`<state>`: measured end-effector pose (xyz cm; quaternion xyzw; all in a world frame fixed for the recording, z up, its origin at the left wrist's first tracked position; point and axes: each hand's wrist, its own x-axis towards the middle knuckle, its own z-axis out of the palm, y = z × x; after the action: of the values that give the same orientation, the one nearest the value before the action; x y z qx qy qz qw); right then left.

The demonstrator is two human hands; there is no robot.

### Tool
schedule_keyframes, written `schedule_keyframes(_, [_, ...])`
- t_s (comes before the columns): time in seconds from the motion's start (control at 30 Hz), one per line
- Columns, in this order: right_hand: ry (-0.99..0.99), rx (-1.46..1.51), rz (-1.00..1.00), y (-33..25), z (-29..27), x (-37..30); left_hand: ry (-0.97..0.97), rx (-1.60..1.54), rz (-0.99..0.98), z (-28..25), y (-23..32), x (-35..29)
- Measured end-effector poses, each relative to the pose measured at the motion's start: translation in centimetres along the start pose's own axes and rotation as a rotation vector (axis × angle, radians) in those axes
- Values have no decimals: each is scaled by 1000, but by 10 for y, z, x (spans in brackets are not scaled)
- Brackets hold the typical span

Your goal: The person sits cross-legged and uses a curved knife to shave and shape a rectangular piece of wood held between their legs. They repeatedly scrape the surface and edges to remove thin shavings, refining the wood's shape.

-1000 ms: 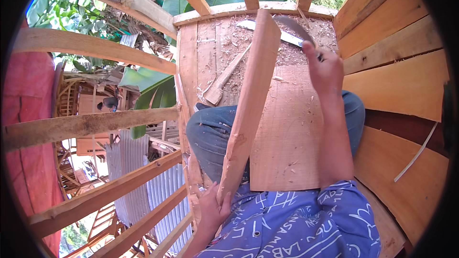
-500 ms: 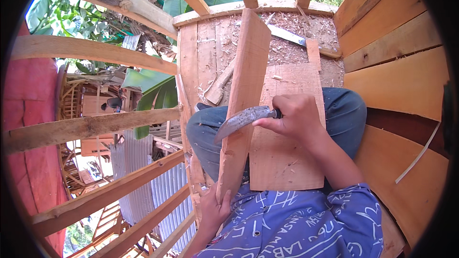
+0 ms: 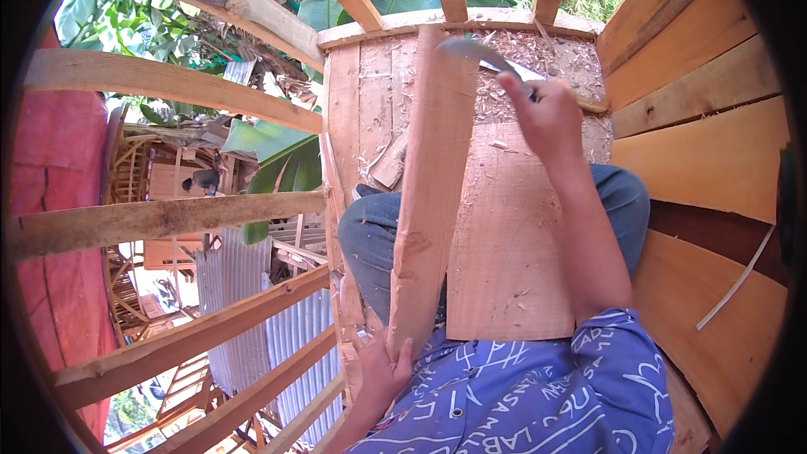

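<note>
My left hand (image 3: 382, 367) grips the near end of a long wooden board (image 3: 435, 176), which stands on edge and slants away from me. A curved knife (image 3: 477, 52) is in my right hand (image 3: 546, 118), its fingers wrapped round the dark handle. The blade, a little blurred, is at the board's far end; whether it touches the wood I cannot tell. Flat across my lap lies a wider wooden board (image 3: 513, 235) with a few shavings on it.
Beyond my knees, wood shavings (image 3: 504, 101) cover the plank floor, where a long blade with a wooden handle (image 3: 591, 104) lies. A wood offcut (image 3: 389, 161) sits beside the upright board. Slatted rails (image 3: 168, 214) stand at left, a plank wall (image 3: 698, 143) at right. A person (image 3: 202, 180) is far below left.
My right hand has moved the knife from the middle of the upright board away to its far end. My left hand keeps its grip at the near end.
</note>
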<state>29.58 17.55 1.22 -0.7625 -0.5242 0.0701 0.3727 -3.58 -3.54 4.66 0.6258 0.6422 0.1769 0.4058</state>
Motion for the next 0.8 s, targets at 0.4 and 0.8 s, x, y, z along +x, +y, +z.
schedule_keyframes(0.4, [-255, 251, 48, 16, -47, -63, 4, 75, 69, 0, 10, 2])
schedule_keyframes(0.8, [-210, 419, 155, 29, -63, -104, -146, 284, 205, -29, 43, 8])
